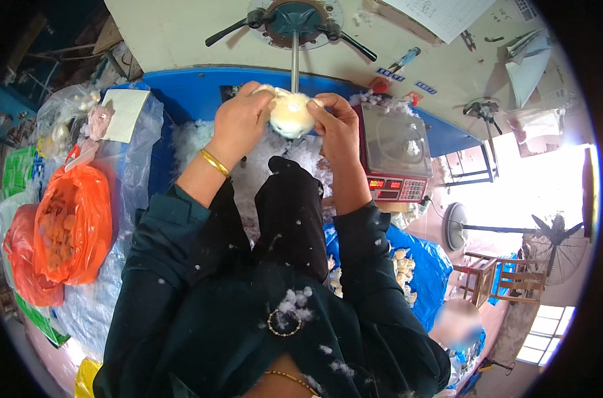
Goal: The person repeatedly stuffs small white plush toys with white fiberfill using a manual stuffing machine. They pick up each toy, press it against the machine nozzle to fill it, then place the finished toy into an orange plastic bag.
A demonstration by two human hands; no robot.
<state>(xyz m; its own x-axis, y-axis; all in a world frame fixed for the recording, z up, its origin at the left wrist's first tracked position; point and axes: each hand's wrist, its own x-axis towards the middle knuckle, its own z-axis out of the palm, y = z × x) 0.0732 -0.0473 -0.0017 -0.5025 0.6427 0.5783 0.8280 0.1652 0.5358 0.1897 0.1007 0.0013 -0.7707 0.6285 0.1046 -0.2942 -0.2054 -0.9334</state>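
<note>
The plush piece (291, 113) I hold is pale cream. On my left wrist sits a gold bangle (214, 162), and my sleeves (162, 239) are dark teal-black, flecked with white fluff. The stuffing (202, 139) heaped ahead is white, in a bright blue bin (195, 89). To my left, 2 orange bags (72, 222) glow. The scale (394, 142) is grey with a red display. A blue bag (424, 262) lies to my right.
</note>
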